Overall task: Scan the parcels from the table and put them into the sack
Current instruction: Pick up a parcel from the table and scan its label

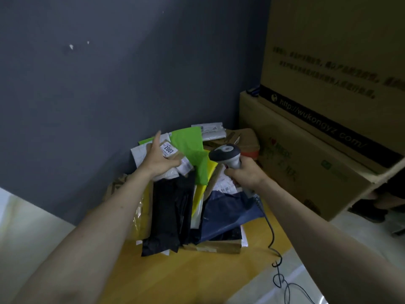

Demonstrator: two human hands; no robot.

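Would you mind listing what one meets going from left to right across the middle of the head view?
Grey wall → left hand, holding a small brown parcel → green bag → scanner in the right hand → cardboard boxes.

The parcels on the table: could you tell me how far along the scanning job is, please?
No sack or finished parcels are in view. In hand: the left hand holds a small brown parcel labelled 2007, and the right hand grips the scanner. Left: the parcel pile on the yellow table.
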